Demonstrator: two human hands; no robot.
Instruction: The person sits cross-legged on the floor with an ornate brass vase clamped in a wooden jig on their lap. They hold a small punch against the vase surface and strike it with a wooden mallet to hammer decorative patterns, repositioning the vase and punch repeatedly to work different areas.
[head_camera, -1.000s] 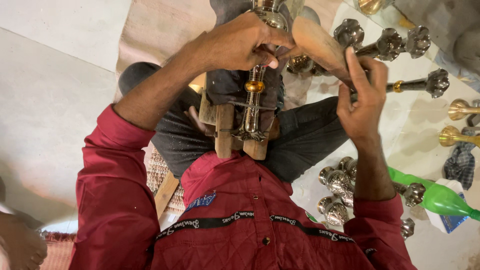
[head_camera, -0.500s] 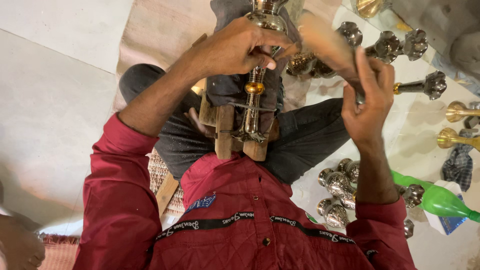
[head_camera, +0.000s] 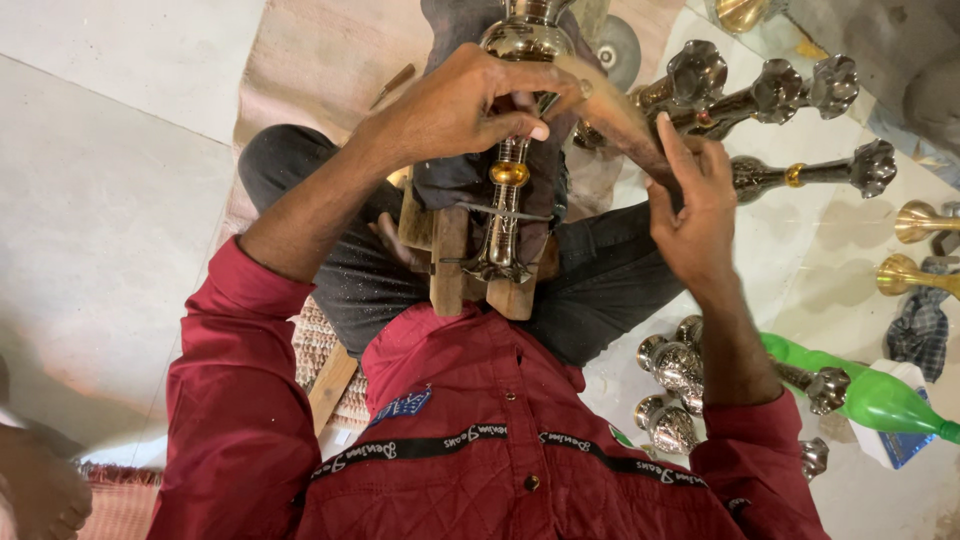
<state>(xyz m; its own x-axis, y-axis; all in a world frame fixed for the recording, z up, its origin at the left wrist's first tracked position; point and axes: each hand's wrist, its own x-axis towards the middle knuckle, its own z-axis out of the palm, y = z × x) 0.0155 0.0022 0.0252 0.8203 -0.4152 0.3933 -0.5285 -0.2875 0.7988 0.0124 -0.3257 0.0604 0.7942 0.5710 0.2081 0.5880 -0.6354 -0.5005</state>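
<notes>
Fingers (head_camera: 500, 105) curled round metal stem (head_camera: 508, 215)

1. A metalwork workshop is shown, set on a bare floor (head_camera: 110, 250).
2. Turned metal stems (head_camera: 790, 100) are laid in rows beside the worker.
3. Brass pieces (head_camera: 915, 220) are scattered nearby.
4. A wooden block (head_camera: 450, 260) is held in the lap as a rest.
</notes>
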